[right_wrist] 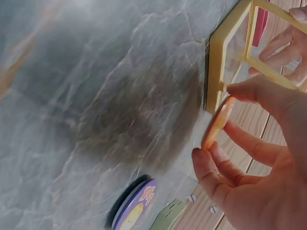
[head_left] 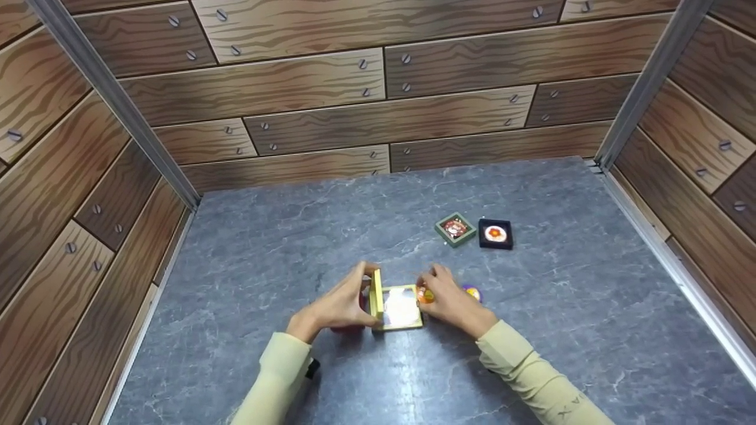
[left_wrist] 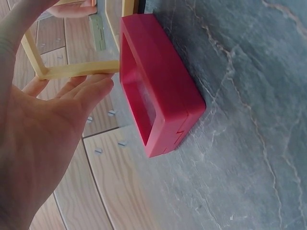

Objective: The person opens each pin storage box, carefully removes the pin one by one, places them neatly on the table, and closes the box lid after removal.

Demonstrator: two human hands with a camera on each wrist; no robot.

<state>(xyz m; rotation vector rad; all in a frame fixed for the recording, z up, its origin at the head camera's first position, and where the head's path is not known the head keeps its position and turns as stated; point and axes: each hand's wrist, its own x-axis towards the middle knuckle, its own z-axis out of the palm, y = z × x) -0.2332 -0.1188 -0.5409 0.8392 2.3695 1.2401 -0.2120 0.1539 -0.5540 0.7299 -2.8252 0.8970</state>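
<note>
A yellow frame box [head_left: 403, 327] lies on the table with its lid [head_left: 378, 292] raised on the left side. My left hand [head_left: 342, 301] grips that upright lid by its edges, fingers at the far side and thumb at the near side. Beside the box's right edge, my right hand [head_left: 452, 302] pinches an orange disc [head_left: 424, 294], held tilted between thumb and fingers in the right wrist view. A red frame box [left_wrist: 165, 72] stands beneath and left of my left hand. Just right of my right hand lies a purple disc [head_left: 473, 293], partly covered in the head view.
Farther back on the right are a green frame box [head_left: 455, 229] with a reddish round piece and a black one [head_left: 496, 234] with a white-and-orange round piece. Wood-patterned walls [head_left: 319, 77] with metal corner rails surround the grey marbled table [head_left: 266, 236].
</note>
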